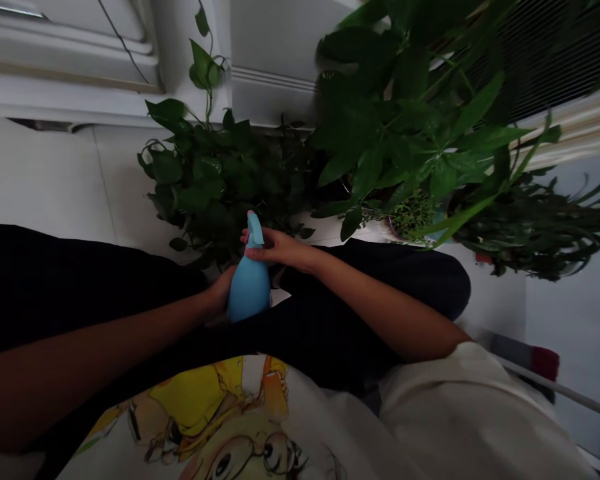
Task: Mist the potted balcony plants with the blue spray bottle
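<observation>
A light-blue spray bottle [249, 287] stands nearly upright between my knees, its spray head tilted slightly and its pink nozzle tip pointing away from me. My right hand [275, 248] is closed around the neck and spray head, thumb across the near side. Against the bottle's left side rests my left hand [223, 291], its fingers curled behind the body and mostly hidden. Just beyond the bottle hangs a leafy pothos plant [205, 173], its leaves close to the spray head.
A large broad-leaved plant [405, 127] spreads at the upper right. Beside it are a small-leaved potted plant [413, 213] and a long-leaved plant [535, 227]. White cabinets [275, 40] line the back. Pale floor tiles [55, 173] show at left.
</observation>
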Action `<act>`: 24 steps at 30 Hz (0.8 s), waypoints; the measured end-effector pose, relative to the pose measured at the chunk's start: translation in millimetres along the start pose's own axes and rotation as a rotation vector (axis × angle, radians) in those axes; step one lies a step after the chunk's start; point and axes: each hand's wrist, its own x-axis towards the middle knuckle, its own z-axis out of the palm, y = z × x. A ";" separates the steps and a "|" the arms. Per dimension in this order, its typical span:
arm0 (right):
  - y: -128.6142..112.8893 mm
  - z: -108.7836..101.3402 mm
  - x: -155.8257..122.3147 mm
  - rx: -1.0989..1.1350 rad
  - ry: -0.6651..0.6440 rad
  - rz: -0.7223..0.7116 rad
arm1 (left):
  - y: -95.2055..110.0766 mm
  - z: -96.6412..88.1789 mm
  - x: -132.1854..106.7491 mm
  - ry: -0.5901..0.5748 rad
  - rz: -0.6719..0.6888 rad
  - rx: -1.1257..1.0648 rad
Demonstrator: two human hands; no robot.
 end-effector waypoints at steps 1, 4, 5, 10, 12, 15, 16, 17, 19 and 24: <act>-0.5 -0.8 0.3 -0.016 0.010 0.001 | 0.7 -0.3 0.1 0.007 -0.017 -0.004; -1.7 -2.7 2.0 -0.071 0.043 0.002 | 1.5 -1.0 0.4 0.021 -0.052 -0.011; -1.9 -3.0 2.7 -0.088 0.053 -0.006 | 1.2 -1.2 0.7 0.040 -0.052 -0.010; 0.8 -3.2 4.6 -0.127 0.033 -0.043 | -5.1 -2.1 1.3 0.084 -0.053 -0.034; 3.7 -2.9 4.4 -0.115 0.011 -0.029 | -8.8 -1.9 0.0 0.044 -0.090 -0.050; 8.6 -1.7 4.2 -0.105 0.019 -0.010 | -12.3 -1.4 -2.6 0.074 -0.105 -0.054; 10.0 -1.2 4.4 -0.107 0.039 -0.004 | -12.7 -1.5 -3.2 0.083 -0.107 -0.050; 11.1 -0.6 4.6 -0.111 0.063 0.005 | -12.6 -1.7 -3.6 0.083 -0.106 -0.046; 12.1 0.3 5.4 -0.125 0.109 0.022 | -11.7 -2.6 -3.4 0.054 -0.116 -0.037; 10.3 2.0 7.3 -0.134 0.121 0.029 | -10.4 -7.8 3.8 0.008 -0.113 -0.029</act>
